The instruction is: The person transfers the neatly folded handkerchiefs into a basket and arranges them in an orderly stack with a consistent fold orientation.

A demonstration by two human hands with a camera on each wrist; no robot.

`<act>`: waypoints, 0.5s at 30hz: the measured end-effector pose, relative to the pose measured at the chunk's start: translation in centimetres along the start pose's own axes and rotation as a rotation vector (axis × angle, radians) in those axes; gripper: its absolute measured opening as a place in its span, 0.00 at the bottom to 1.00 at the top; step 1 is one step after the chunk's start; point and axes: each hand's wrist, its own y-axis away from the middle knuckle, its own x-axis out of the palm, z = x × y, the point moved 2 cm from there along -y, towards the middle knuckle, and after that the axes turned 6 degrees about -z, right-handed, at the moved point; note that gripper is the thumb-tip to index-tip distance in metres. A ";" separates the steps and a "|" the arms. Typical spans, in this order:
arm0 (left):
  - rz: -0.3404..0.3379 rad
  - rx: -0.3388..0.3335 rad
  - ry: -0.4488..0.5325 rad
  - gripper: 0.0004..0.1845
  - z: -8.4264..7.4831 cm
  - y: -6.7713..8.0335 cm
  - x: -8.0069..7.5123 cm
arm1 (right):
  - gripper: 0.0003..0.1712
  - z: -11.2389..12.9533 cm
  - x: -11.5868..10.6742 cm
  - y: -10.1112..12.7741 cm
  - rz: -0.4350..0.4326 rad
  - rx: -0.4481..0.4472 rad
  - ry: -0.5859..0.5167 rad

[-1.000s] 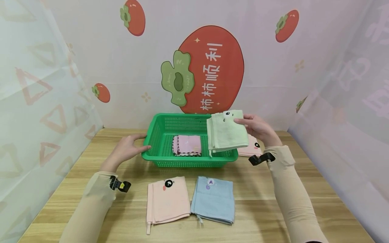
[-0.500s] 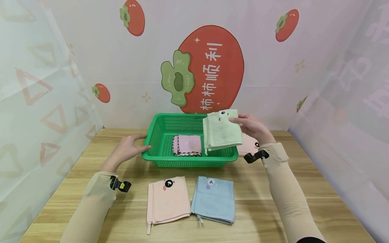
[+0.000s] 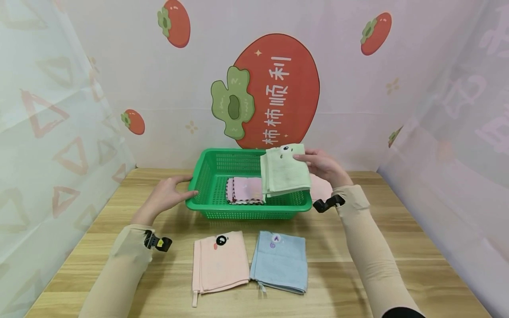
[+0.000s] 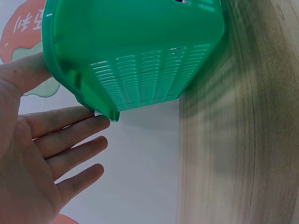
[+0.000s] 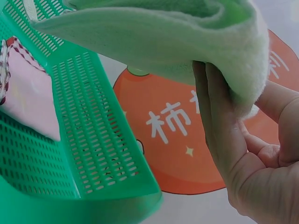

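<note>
My right hand (image 3: 324, 167) pinches a folded light green towel (image 3: 288, 172) with an embroidered eye by its right edge, thumb in front and fingers behind. The towel hangs above the right half of a green plastic basket (image 3: 254, 213). In the right wrist view the towel (image 5: 163, 42) droops from my fingers over the basket. A folded pink cloth (image 3: 248, 189) with a checked border lies inside on the basket's floor. My left hand (image 3: 165, 194) is at the basket's left end, thumb over the rim. The left wrist view shows its fingers (image 4: 70, 135) fairly straight, touching the rim corner.
In front of the basket, a folded peach towel (image 3: 222, 265) and a folded blue towel (image 3: 280, 265) lie side by side on the wooden table (image 3: 167, 274). Another pink towel (image 3: 319, 187) lies partly hidden right of the basket. A printed backdrop (image 3: 342, 88) stands behind.
My right hand has carried the green towel leftward, further over the basket, and the towel now covers the right edge of the pink cloth from view. My left hand stays where it was.
</note>
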 end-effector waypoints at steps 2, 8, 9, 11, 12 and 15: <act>0.001 -0.002 -0.001 0.38 0.0 0.0 0.0 | 0.28 0.0 0.2 -0.1 0.002 0.003 -0.002; -0.004 0.003 0.003 0.37 0.0 0.0 0.0 | 0.27 0.1 0.6 -0.7 0.028 -0.004 -0.021; -0.005 0.004 0.004 0.37 0.0 0.0 0.0 | 0.28 0.1 0.7 -0.8 0.033 -0.004 -0.026; -0.004 0.005 0.005 0.37 0.0 0.0 0.0 | 0.28 0.1 0.9 -1.0 0.040 -0.002 -0.033; -0.004 0.005 0.006 0.37 -0.1 0.0 0.0 | 0.28 0.1 1.0 -1.1 0.041 0.002 -0.035; -0.002 0.004 0.005 0.37 -0.1 0.0 0.0 | 0.25 0.1 1.4 -1.3 0.050 0.009 -0.040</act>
